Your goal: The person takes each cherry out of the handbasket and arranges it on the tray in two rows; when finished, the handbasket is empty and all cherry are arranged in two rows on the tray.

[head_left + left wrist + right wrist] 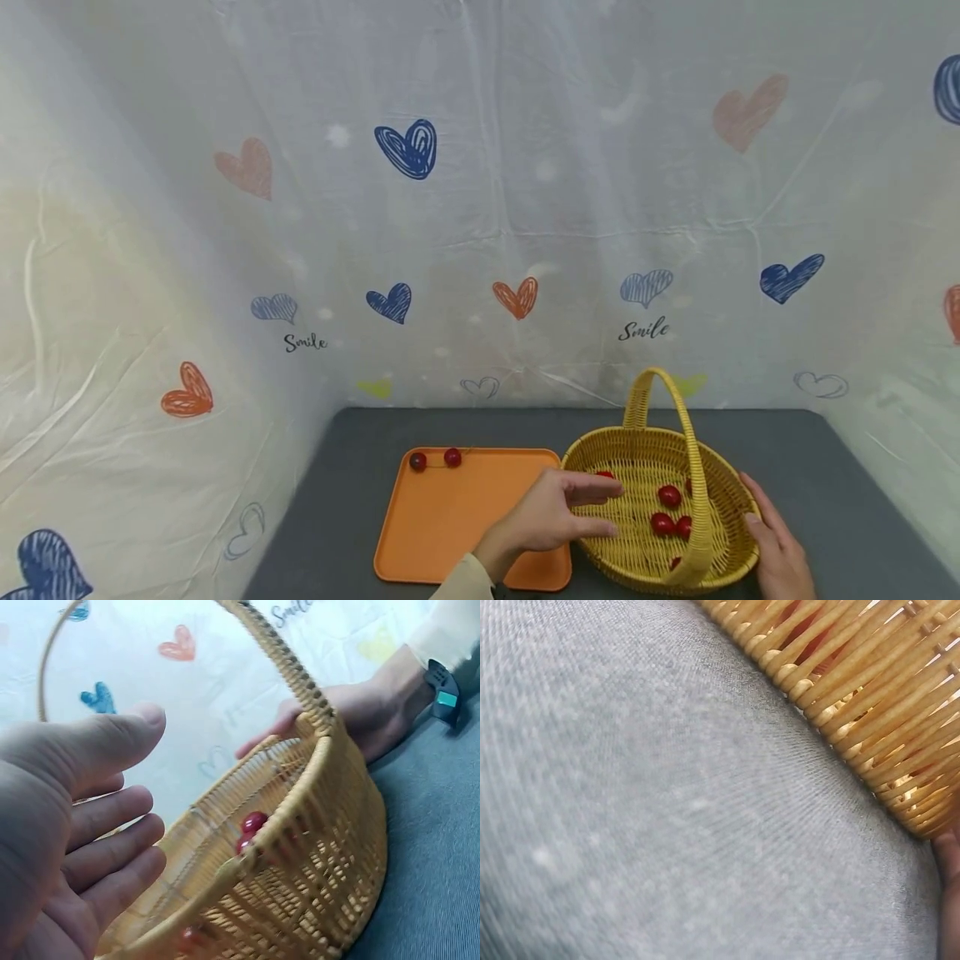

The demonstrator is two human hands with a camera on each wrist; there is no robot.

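Note:
A yellow wicker basket (592, 442) with a tall arched handle stands on the right of the table. Several red cherries (670, 497) lie inside it, some partly hidden by the handle. Over the basket's left side reaches my left hand (551, 508), thumb and fingers apart, with nothing between them; the left wrist view shows the same empty palm (90, 847). My right hand (780, 546) holds the basket's right side, thumb at the rim and fingers along the outside. In the right wrist view only a bit of that hand shows beside the woven wall (885, 712).
An orange tray (442, 525) lies left of the basket, its right edge close to it. Two cherries with stems (452, 457) rest near the tray's far left corner. The grey tabletop (322, 517) is bounded by a white curtain (450, 350) printed with hearts.

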